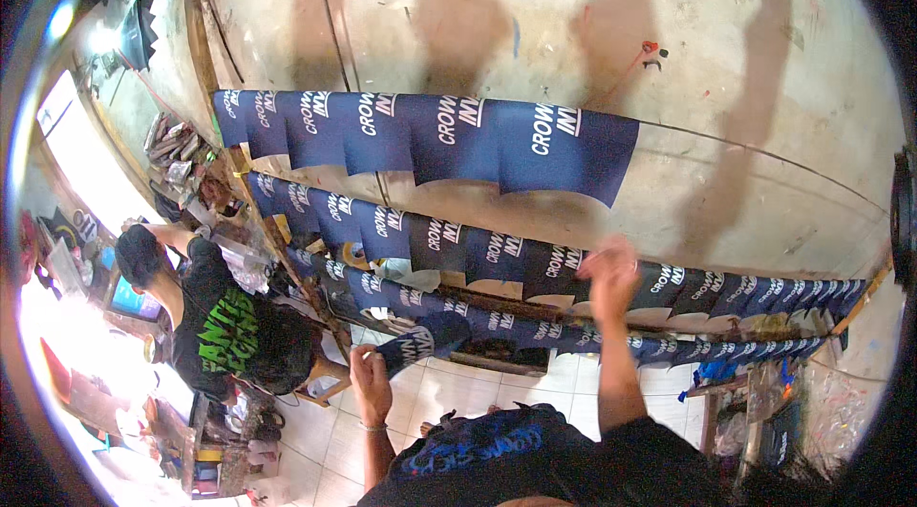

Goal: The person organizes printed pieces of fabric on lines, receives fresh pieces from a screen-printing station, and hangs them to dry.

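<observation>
My left hand (371,383) is closed on a dark blue cloth panel (435,337) with white print, which hangs out to the right of the fingers. My right hand (613,280) is raised with the arm stretched forward, in front of the middle row of hanging panels (439,249). Motion smears its fingers, so whether it holds or touches a panel does not show. Above runs a top row of similar blue panels (564,149) on a line along the wall. A lower row of panels (497,323) hangs beneath, partly behind the held panel.
At the left, a person in a black cap and a black shirt with green print (227,330) sits facing a cluttered bench. A wooden post (287,258) stands at the rows' left end. Plastic bags (764,392) fill a rack at right. White floor tiles (330,435) lie below.
</observation>
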Motion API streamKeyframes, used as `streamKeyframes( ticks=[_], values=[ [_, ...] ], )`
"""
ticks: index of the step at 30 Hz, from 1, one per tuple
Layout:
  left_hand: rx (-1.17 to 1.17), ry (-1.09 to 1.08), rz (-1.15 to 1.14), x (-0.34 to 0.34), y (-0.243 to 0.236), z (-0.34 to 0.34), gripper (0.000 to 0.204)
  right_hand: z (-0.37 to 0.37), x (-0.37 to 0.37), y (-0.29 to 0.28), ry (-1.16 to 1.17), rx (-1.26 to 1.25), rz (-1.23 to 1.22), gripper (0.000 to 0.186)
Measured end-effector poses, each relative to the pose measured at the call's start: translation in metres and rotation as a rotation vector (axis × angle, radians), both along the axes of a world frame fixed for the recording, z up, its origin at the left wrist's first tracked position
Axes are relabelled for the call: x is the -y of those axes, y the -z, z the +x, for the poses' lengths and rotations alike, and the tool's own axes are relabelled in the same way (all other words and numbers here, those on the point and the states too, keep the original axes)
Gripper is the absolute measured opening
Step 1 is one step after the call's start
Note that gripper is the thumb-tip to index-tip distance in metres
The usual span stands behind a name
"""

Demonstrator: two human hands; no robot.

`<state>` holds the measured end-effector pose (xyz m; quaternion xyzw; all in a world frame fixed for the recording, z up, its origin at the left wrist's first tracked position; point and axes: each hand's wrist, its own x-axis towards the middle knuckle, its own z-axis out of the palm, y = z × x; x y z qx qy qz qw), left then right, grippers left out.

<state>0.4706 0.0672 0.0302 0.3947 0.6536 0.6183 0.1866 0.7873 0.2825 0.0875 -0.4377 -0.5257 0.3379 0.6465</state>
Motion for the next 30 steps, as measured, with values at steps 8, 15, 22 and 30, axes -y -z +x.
streamKeyframes(
  ticks=[8, 15, 22, 30],
  values=[
    [0.141, 0.361, -0.018, -0.035, -0.057, 0.041, 0.015, -0.017, 0.052, 0.031, -0.759, -0.075, -0.27, 0.069],
    [0.108, 0.555, -0.026, -0.06, -0.062, 0.079, 0.02, 0.042, 0.065, -0.006, -0.583, 0.152, -0.358, 0.033],
    [0.257, 0.643, 0.01, -0.072, -0.066, 0.096, 0.026, 0.114, 0.054, -0.052, -0.295, 0.271, -0.186, 0.018],
    [0.224, 0.557, 0.054, -0.068, -0.048, 0.085, 0.026, 0.131, 0.015, -0.192, 0.0, 0.124, 0.316, 0.025]
  ],
)
